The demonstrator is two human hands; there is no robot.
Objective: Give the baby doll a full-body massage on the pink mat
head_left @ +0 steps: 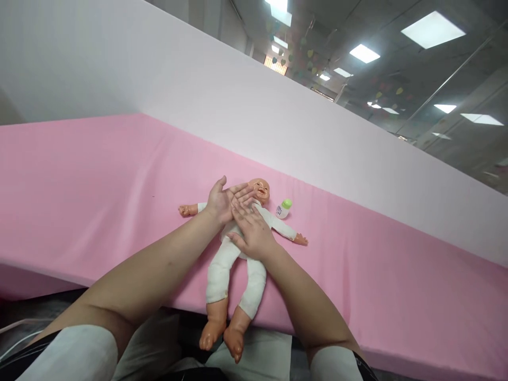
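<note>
A baby doll (226, 267) with a white cloth body lies on its back on the pink-covered table (317, 275). Its head is toward the far side and its feet hang over the near edge. Above the doll's chest, my left hand (229, 198) is palm up with the fingers stretched out. My right hand (254, 230) lies flat, palm down, its fingertips touching my left palm and fingers. Neither hand shows anything held. Part of the doll's chest and head is hidden behind my hands. Beside the doll's head rests a small clear bottle (283, 210) with a green cap.
A white partition wall (254, 121) runs along the back of the table. The pink cover has folds and hangs over the near edge. Ceiling lights (432, 30) and hanging decorations show beyond the wall. My legs are below the table edge.
</note>
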